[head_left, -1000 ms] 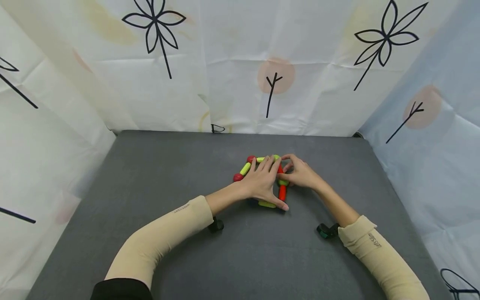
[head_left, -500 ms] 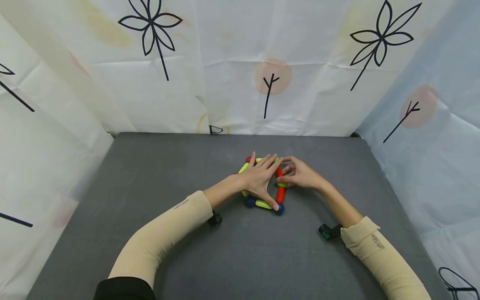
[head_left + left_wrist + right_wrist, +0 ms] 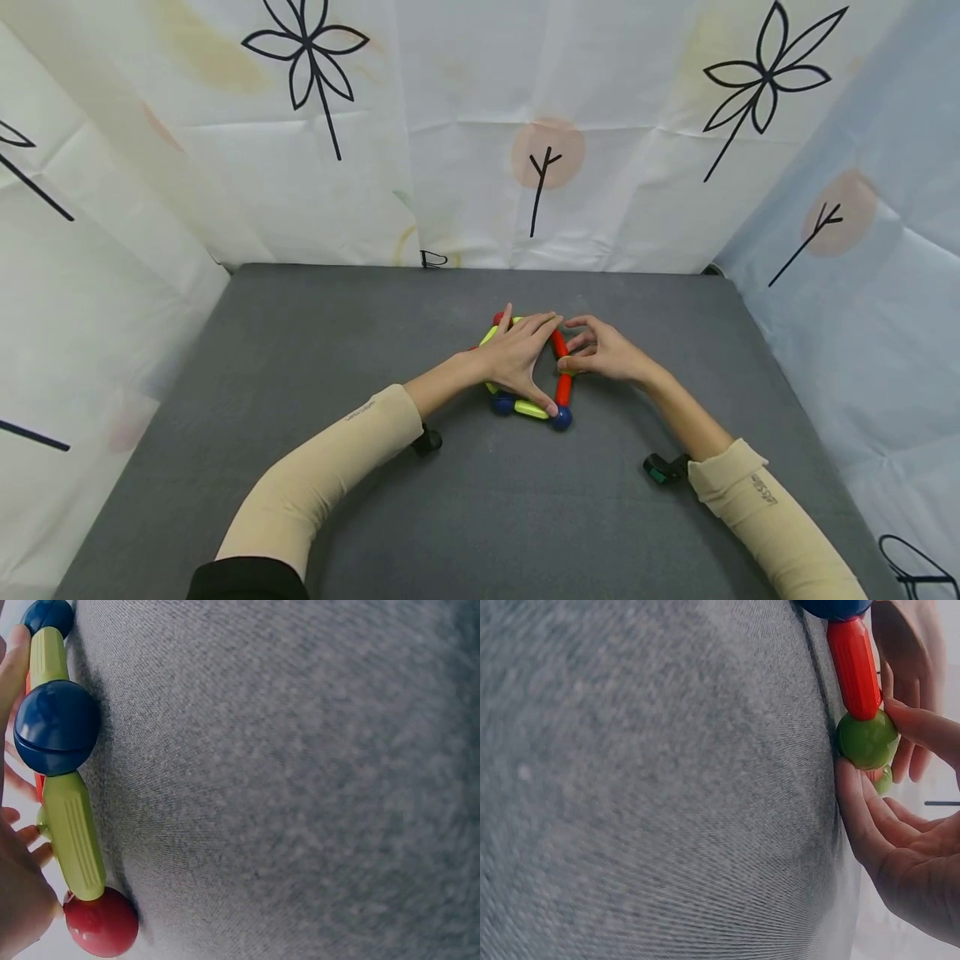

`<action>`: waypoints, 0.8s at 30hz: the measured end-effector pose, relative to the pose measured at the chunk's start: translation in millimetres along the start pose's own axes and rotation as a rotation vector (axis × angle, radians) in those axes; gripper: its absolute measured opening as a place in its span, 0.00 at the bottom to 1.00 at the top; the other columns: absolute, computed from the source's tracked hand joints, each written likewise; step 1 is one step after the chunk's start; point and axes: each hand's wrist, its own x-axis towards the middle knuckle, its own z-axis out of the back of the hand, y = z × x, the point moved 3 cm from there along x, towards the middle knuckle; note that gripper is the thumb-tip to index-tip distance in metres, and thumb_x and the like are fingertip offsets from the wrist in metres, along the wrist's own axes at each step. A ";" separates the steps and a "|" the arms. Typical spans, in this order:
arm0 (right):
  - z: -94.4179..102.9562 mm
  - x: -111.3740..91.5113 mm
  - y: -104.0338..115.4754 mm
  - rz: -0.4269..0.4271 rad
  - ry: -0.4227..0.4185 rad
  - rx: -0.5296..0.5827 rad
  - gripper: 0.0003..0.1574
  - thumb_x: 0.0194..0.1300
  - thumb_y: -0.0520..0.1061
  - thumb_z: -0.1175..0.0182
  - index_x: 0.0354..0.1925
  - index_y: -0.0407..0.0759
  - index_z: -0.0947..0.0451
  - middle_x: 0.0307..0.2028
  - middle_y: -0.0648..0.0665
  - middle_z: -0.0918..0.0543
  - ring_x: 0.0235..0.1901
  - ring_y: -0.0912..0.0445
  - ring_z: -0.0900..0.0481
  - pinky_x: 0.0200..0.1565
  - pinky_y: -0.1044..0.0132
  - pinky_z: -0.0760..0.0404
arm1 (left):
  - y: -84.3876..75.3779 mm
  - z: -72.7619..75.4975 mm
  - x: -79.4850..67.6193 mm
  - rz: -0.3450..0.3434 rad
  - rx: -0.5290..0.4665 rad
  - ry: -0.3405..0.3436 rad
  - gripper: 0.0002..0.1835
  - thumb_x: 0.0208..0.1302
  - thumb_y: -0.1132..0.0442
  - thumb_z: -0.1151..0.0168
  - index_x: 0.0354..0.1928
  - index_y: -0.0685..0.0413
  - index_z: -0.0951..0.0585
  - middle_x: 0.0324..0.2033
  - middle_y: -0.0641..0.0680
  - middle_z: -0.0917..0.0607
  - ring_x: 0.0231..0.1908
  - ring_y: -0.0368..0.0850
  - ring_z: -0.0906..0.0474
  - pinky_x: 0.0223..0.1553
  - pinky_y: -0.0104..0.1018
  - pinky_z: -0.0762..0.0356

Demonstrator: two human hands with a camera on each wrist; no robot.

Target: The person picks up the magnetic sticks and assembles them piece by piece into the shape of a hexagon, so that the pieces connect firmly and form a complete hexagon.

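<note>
A ring of coloured balls joined by short rods lies on the grey table. My left hand (image 3: pixel 517 358) spreads over it with extended fingers. Its thumb touches the front right blue ball (image 3: pixel 561 418), while the fingertips reach the far side. My right hand (image 3: pixel 609 354) pinches a green ball (image 3: pixel 867 739) on the ring's right side between thumb and fingers. A red rod (image 3: pixel 853 667) runs from that ball to a blue one. In the left wrist view, a yellow-green rod (image 3: pixel 73 836) links another blue ball (image 3: pixel 57 727) to a red ball (image 3: pixel 102 922). My left hand hides part of the ring.
The grey table (image 3: pixel 480 517) stretches around the ring. White cloth walls (image 3: pixel 465 183) with printed plants stand behind and at both sides. Dark wrist cameras, including one on the right forearm (image 3: pixel 666 468), sit close over the table.
My left hand has shifted slightly left and its thumb has drawn back left, so the front blue balls now show. The left red ball is now mostly covered. My right hand stays at the green ball.
</note>
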 end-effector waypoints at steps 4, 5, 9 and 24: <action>-1.4 -0.7 -1.1 0.009 0.004 0.000 0.51 0.76 0.44 0.31 0.82 0.30 0.48 0.63 0.24 0.19 0.56 0.38 0.11 0.53 0.48 0.09 | 1.1 -1.4 -1.1 -0.012 0.001 -0.008 0.77 0.49 0.21 0.23 0.88 0.56 0.52 0.87 0.62 0.46 0.87 0.60 0.49 0.81 0.79 0.68; -2.3 -0.6 -1.0 0.017 -0.001 -0.021 0.52 0.75 0.45 0.30 0.81 0.30 0.48 0.62 0.24 0.19 0.56 0.38 0.11 0.53 0.49 0.09 | 1.6 -1.8 -1.8 -0.011 0.002 -0.006 0.77 0.50 0.21 0.23 0.88 0.56 0.52 0.87 0.62 0.47 0.87 0.60 0.50 0.82 0.79 0.68; -7.3 -0.1 1.9 0.053 -0.055 -0.171 0.55 0.72 0.50 0.27 0.81 0.31 0.46 0.63 0.26 0.20 0.53 0.40 0.10 0.52 0.48 0.10 | 8.9 0.9 -7.9 0.034 0.003 0.025 0.76 0.52 0.20 0.26 0.89 0.52 0.54 0.88 0.62 0.49 0.88 0.61 0.53 0.82 0.79 0.70; -22.7 -1.7 13.6 0.102 -0.216 -0.506 0.51 0.72 0.49 0.31 0.84 0.45 0.41 0.79 0.33 0.29 0.63 0.37 0.16 0.56 0.35 0.16 | 61.9 10.7 -39.8 0.119 -0.184 0.013 0.45 0.82 0.51 0.39 0.87 0.60 0.50 0.86 0.65 0.45 0.86 0.63 0.47 0.85 0.67 0.51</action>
